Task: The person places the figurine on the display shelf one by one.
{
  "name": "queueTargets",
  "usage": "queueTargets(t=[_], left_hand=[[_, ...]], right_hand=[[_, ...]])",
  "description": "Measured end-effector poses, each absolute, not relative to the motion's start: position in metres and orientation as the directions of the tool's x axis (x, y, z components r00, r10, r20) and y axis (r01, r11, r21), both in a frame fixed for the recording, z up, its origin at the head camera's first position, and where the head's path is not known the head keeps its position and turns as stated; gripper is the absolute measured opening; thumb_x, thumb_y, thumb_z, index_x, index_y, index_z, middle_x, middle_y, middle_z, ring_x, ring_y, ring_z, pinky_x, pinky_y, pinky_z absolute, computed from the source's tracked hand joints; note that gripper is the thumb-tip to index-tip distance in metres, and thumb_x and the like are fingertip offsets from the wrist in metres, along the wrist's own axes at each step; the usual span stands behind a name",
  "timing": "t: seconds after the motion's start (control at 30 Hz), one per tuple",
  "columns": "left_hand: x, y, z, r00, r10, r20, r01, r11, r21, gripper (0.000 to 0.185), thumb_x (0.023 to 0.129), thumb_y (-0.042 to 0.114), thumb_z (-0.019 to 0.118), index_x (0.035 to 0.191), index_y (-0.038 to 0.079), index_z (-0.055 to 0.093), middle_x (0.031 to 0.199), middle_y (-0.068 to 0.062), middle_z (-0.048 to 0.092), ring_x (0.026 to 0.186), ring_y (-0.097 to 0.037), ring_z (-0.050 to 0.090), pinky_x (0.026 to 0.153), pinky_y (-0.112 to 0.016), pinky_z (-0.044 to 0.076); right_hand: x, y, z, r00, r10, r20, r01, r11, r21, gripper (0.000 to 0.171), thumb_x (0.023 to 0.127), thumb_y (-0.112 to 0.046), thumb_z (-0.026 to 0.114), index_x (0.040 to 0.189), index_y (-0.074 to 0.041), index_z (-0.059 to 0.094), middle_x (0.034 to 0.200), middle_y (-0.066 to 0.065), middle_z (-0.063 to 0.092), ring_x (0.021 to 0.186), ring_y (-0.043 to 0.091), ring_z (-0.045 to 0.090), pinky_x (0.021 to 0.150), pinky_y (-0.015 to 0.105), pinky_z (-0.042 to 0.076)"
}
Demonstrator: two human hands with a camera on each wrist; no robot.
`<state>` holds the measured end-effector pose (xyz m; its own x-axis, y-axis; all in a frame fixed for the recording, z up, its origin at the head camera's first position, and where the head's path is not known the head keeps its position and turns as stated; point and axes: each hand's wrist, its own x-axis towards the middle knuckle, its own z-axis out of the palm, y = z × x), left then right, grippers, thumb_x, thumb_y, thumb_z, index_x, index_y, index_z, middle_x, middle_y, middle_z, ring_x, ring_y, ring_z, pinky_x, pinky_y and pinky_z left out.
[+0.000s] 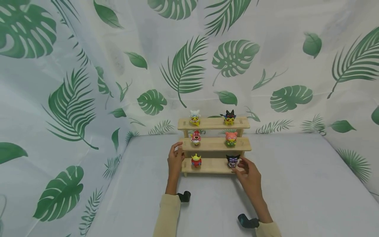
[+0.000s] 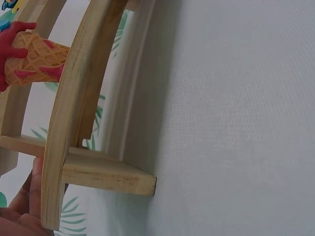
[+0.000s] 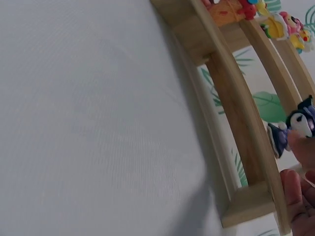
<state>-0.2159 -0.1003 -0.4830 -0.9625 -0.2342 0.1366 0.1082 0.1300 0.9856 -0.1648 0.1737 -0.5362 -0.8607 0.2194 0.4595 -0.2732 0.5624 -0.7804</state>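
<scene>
White cloth printed with green leaves (image 1: 74,108) hangs behind and to both sides of a pale grey table (image 1: 296,184), and on the table stands a small wooden shelf (image 1: 214,144) with three stepped boards. Six little toy figures sit on it, two to a board. On the top board are a yellow figure with a white hat (image 1: 194,118) on the left and a yellow figure with a black hat (image 1: 229,117) on the right. On the middle board are a pink and red figure (image 1: 195,137) on the left and a figure with an orange-pink head (image 1: 231,138) on the right. On the bottom board are a red and green figure (image 1: 196,160) on the left and a black and purple figure (image 1: 233,161) on the right. The left hand (image 1: 175,159) rests against the left end of the shelf, its fingers lightly bent around the end of the middle board; the left wrist view shows the palm just behind the side post. The right hand (image 1: 249,174) is at the right end of the bottom board, with its fingertips at the black and purple figure; the right wrist view shows a finger in front of that figure (image 3: 295,129), seemingly touching it, but whether the fingers pinch it I cannot tell. Both forearms wear light beige sleeves (image 1: 167,214), and a small black device (image 1: 185,196) sits at each wrist.
</scene>
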Motion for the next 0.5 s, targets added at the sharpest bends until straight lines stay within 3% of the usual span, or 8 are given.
queueTargets(t=[0.1,0.2,0.3,0.4,0.5], left_hand=[[-0.215,-0.102,-0.484,-0.967,-0.224,0.120,0.098,0.110,0.989,0.036,0.104,0.028,0.049,0.132,0.007,0.057,0.092,-0.029,0.067,0.082,-0.032,0.066,0.073,-0.042,0.057],[-0.218,-0.104,-0.487,-0.973,-0.210,0.094,0.080,0.074,0.994,0.038,0.104,0.031,0.049,0.135,0.010,0.056,0.111,-0.024,0.068,0.107,-0.036,0.066,0.088,-0.053,0.053],[-0.224,-0.108,-0.501,-0.976,-0.203,0.078,0.067,0.063,0.996,0.038,0.103,0.034,0.049,0.136,0.016,0.055,0.118,-0.021,0.066,0.112,-0.034,0.064,0.091,-0.050,0.053],[-0.225,-0.114,-0.514,-0.971,-0.225,0.077,0.061,0.080,0.995,0.034,0.103,0.033,0.050,0.135,0.022,0.057,0.119,-0.017,0.067,0.112,-0.031,0.065,0.090,-0.044,0.054],[-0.216,-0.121,-0.521,-0.957,-0.260,0.132,0.083,0.190,0.978,0.030,0.103,0.026,0.051,0.132,0.020,0.059,0.118,-0.014,0.069,0.111,-0.029,0.066,0.089,-0.042,0.055]], right_hand=[[-0.158,0.182,-0.537,-0.844,0.261,0.469,-0.250,0.582,-0.774,0.047,0.082,0.005,0.075,0.125,0.006,0.057,0.105,0.019,0.067,0.092,0.032,0.067,0.071,-0.001,0.040],[-0.151,0.191,-0.537,-0.821,0.310,0.480,-0.207,0.621,-0.756,0.038,0.084,0.006,0.071,0.120,0.004,0.062,0.100,0.016,0.070,0.086,0.024,0.066,0.069,0.000,0.039],[-0.145,0.199,-0.535,-0.806,0.334,0.488,-0.181,0.647,-0.741,0.033,0.084,0.006,0.071,0.116,0.002,0.065,0.098,0.014,0.071,0.083,0.015,0.064,0.069,-0.001,0.038],[-0.140,0.207,-0.530,-0.814,0.307,0.493,-0.187,0.665,-0.723,0.031,0.085,0.005,0.070,0.115,0.004,0.065,0.100,0.016,0.070,0.087,0.018,0.065,0.071,0.000,0.040],[-0.134,0.215,-0.525,-0.841,0.228,0.490,-0.198,0.713,-0.672,0.033,0.089,0.000,0.068,0.121,0.006,0.061,0.108,0.022,0.067,0.096,0.032,0.065,0.075,0.018,0.053]])
